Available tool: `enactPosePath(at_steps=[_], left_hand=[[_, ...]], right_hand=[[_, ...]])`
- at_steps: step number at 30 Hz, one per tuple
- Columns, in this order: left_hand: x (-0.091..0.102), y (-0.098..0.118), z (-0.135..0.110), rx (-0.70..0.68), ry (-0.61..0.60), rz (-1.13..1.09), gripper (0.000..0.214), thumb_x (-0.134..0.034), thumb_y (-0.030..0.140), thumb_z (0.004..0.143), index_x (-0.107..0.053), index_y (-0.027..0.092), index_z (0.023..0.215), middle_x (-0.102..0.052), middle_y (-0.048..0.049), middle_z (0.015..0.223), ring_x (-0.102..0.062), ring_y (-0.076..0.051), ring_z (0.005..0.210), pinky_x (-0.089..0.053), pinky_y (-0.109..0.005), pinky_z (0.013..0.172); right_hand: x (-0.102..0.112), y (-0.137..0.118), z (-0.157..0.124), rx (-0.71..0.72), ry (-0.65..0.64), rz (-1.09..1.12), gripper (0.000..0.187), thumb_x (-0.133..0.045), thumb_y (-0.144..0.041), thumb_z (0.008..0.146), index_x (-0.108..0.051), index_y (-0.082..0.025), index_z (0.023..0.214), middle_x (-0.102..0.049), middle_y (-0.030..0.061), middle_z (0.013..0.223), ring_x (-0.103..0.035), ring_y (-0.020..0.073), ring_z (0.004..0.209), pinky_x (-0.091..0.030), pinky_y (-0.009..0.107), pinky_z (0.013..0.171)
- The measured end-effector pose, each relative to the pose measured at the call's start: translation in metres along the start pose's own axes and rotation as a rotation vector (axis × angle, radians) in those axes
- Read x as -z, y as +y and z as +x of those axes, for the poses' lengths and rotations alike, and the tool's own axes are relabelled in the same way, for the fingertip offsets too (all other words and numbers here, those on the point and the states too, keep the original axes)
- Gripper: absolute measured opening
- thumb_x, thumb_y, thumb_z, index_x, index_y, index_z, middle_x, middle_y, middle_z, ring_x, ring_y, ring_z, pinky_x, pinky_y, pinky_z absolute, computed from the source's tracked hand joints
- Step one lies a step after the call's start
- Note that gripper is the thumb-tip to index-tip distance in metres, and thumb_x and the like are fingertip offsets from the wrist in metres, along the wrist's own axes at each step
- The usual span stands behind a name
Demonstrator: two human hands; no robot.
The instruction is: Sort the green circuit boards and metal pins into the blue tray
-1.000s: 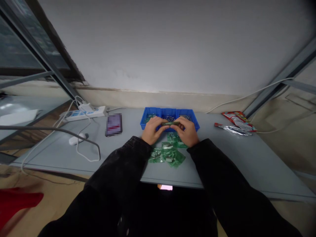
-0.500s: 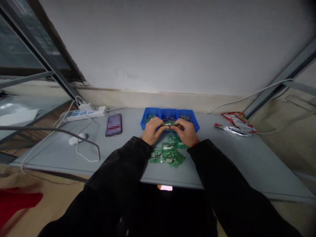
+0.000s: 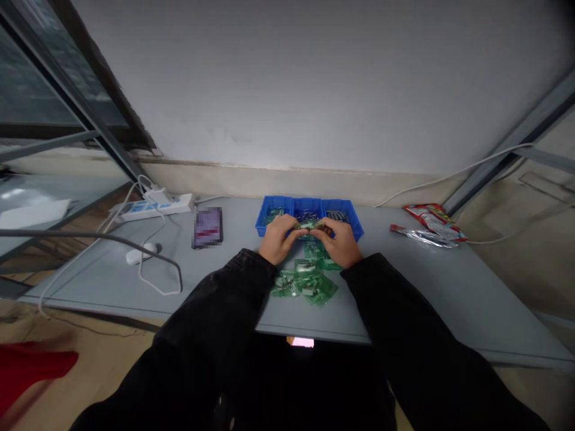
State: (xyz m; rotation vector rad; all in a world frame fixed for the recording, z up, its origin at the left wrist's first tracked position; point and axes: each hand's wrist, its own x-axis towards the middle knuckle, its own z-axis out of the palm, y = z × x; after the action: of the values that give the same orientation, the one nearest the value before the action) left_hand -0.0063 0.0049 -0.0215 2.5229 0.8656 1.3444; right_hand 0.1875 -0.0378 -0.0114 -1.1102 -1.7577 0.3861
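Between my two hands is a small green plastic bag (image 3: 306, 225), pinched along its edge by both. My left hand (image 3: 279, 237) closes on its left side, thumb toward the middle. Opposite it, my right hand (image 3: 338, 240) grips the right side, the two thumbs nearly meeting. Just behind stand joined blue bins (image 3: 308, 206) with small metal parts inside, partly covered by my fingers. Several more green bags (image 3: 315, 288) with metal pieces lie on the table below my hands, some overlapping.
On the left of the grey table (image 3: 404, 287) are a white power strip (image 3: 173, 205), a blurred-out flat object (image 3: 207, 227), and a white plug-like item (image 3: 141, 254) with cables. Red and silver packets (image 3: 433, 224) lie at the right. A wall rises behind.
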Motion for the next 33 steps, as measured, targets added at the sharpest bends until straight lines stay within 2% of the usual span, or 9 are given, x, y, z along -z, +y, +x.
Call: enactPosePath(at_steps=[4,7,9,11,15,19,24,29,33], left_hand=[[0.002,0.002,0.002,0.043,0.022,-0.012,0.029,-0.057,0.043,0.099,-0.064,0.019,0.084,-0.066,-0.0026,0.079,-0.058,-0.019,0.078,-0.045,-0.034,0.077],[0.008,-0.005,0.006,0.182,0.168,-0.028,0.022,-0.058,0.04,0.098,-0.067,0.02,0.099,-0.07,-0.0039,0.091,-0.062,-0.019,0.085,-0.048,-0.035,0.082],[0.014,-0.014,0.009,0.277,0.246,-0.051,0.023,-0.057,0.038,0.099,-0.063,0.02,0.111,-0.071,-0.0056,0.102,-0.064,-0.02,0.09,-0.049,-0.035,0.085],[0.021,-0.024,0.012,0.315,0.247,-0.017,0.021,-0.057,0.037,0.098,-0.061,0.02,0.11,-0.071,-0.0056,0.1,-0.064,-0.021,0.092,-0.049,-0.036,0.086],[0.03,-0.045,0.014,0.315,0.155,0.166,0.017,-0.058,0.036,0.097,-0.062,0.019,0.098,-0.066,-0.0069,0.095,-0.057,-0.025,0.096,-0.046,-0.041,0.093],[0.033,-0.066,0.012,0.34,0.062,0.272,0.018,-0.057,0.033,0.095,-0.064,0.018,0.102,-0.058,-0.0117,0.116,-0.048,-0.029,0.115,-0.037,-0.048,0.108],[0.028,-0.082,0.007,0.398,-0.117,0.332,0.017,-0.058,0.028,0.09,-0.067,0.016,0.096,-0.052,-0.0139,0.121,-0.043,-0.033,0.122,-0.033,-0.054,0.113],[0.03,-0.069,0.008,0.36,-0.023,0.36,0.048,-0.062,0.021,0.083,-0.058,0.019,0.13,-0.048,-0.0152,0.128,-0.042,-0.034,0.124,-0.035,-0.054,0.112],[0.03,-0.058,0.007,0.31,-0.025,0.388,0.02,-0.058,0.031,0.092,-0.073,0.021,0.101,-0.048,-0.0118,0.133,-0.041,-0.033,0.124,-0.034,-0.055,0.113]], right_hand=[[-0.002,0.0,-0.001,-0.013,0.031,0.034,0.021,-0.065,-0.035,0.089,-0.059,-0.021,0.075,-0.056,-0.0021,0.063,-0.049,0.0138,0.06,-0.039,0.027,0.059],[0.0,0.001,0.0,-0.045,0.169,0.098,0.017,-0.061,-0.036,0.092,-0.064,-0.02,0.097,-0.065,0.0008,0.075,-0.057,0.0149,0.065,-0.044,0.028,0.063],[0.003,0.003,0.001,-0.058,0.252,0.08,0.018,-0.058,-0.037,0.094,-0.064,-0.02,0.097,-0.065,0.0009,0.075,-0.057,0.0146,0.065,-0.044,0.027,0.063],[0.006,0.003,0.001,-0.046,0.258,0.036,0.019,-0.057,-0.037,0.095,-0.064,-0.02,0.09,-0.061,-0.0008,0.069,-0.053,0.0133,0.06,-0.042,0.026,0.06],[0.004,0.003,-0.002,0.042,0.006,-0.032,0.019,-0.061,-0.033,0.093,-0.066,-0.019,0.082,-0.053,-0.0044,0.06,-0.044,0.0095,0.051,-0.035,0.025,0.054],[-0.003,0.004,-0.007,0.091,-0.246,-0.172,0.018,-0.069,-0.035,0.088,-0.069,-0.02,0.078,-0.052,-0.0066,0.054,-0.046,0.0084,0.05,-0.032,0.024,0.056],[-0.004,0.002,-0.009,0.083,-0.349,-0.324,0.028,-0.073,-0.047,0.085,-0.072,-0.022,0.074,-0.051,-0.0067,0.05,-0.048,0.0089,0.051,-0.028,0.026,0.057],[-0.004,0.004,-0.009,0.088,-0.449,-0.336,0.035,-0.077,-0.058,0.077,-0.074,-0.023,0.073,-0.052,-0.0057,0.05,-0.046,0.0094,0.049,-0.027,0.027,0.055],[-0.006,0.006,-0.009,0.062,-0.481,-0.354,0.035,-0.084,-0.059,0.068,-0.077,-0.026,0.076,-0.057,-0.0035,0.052,-0.051,0.0123,0.053,-0.028,0.027,0.054]])
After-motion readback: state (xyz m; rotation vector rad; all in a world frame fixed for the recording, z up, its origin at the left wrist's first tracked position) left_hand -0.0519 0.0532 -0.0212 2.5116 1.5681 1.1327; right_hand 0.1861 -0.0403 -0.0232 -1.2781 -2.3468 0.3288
